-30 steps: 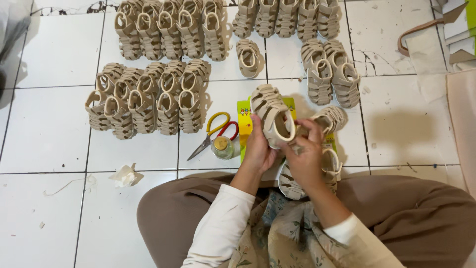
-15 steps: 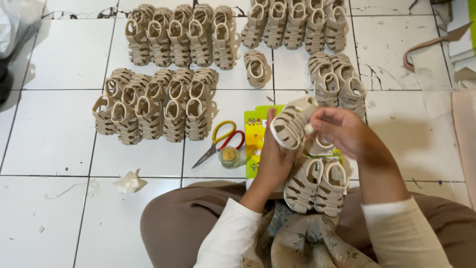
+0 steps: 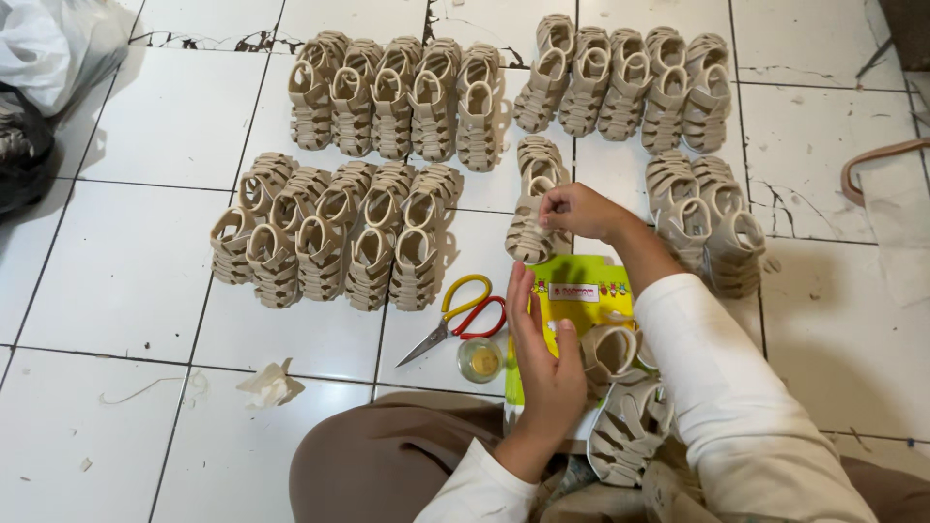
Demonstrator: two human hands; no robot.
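Note:
My right hand (image 3: 579,210) reaches forward over the floor and pinches the upper end of a beige woven sandal (image 3: 528,232). That sandal stands just in front of another single sandal (image 3: 539,158). My left hand (image 3: 542,360) hovers flat and empty, fingers straight, over a green and yellow flat package (image 3: 577,302) by my knee. More beige sandals (image 3: 625,431) lie on my lap under my right forearm, one (image 3: 606,353) beside the left hand.
Rows of beige sandals stand on the white tiles: far left (image 3: 392,97), near left (image 3: 329,232), far right (image 3: 625,82) and right (image 3: 712,218). Red and yellow scissors (image 3: 455,315) and a small round jar (image 3: 481,360) lie left of the package. Crumpled tissue (image 3: 271,384) and a plastic bag (image 3: 48,48) are at left.
My right hand has carried a sandal from in front of my chest forward to the floor beside the single sandal. My left hand let go of it and now hovers flat.

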